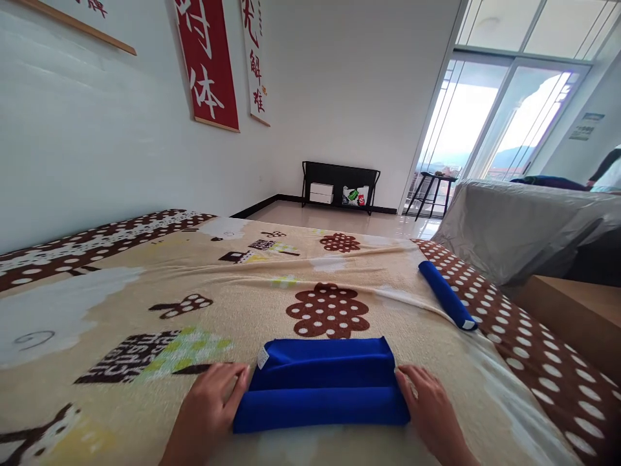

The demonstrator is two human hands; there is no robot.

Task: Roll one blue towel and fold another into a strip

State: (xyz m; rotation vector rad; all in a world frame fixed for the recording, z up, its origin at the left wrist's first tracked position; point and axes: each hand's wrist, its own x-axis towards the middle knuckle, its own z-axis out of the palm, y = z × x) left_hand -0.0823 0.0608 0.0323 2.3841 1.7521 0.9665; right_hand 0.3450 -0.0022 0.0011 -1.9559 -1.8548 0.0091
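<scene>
1. Left hand (213,404), nearest the camera at seven o'clock, reaches in from the bottom edge, back of the hand up. Its thumb and index finger angle toward the left end of the blue cloth (325,382), their tips close to each other; whether they pinch the fabric, I cannot tell.
2. Right hand (429,401), at five o'clock, mirrors it: back up, fingers curled inward, index fingertip and thumb close together at the cloth's right end. Whether they clamp it is likewise unclear.
3. Between the two hands, at six o'clock, the blue cloth lies on the patterned blanket (252,281). Its near side forms a thick, smooth band running left to right; the far part is lower and lightly creased, narrowing a little toward its far edge. A white label (262,357) shows at its far left corner, toward seven o'clock.
4. At four o'clock, well apart from the hands, a rolled blue cloth (444,292) lies slantwise beside the blanket's brown polka-dot border, with a small white tag (468,325) at its near end.
5. Just beyond the first cloth, a brown dotted flower (330,310) is printed on the cream blanket.
</scene>
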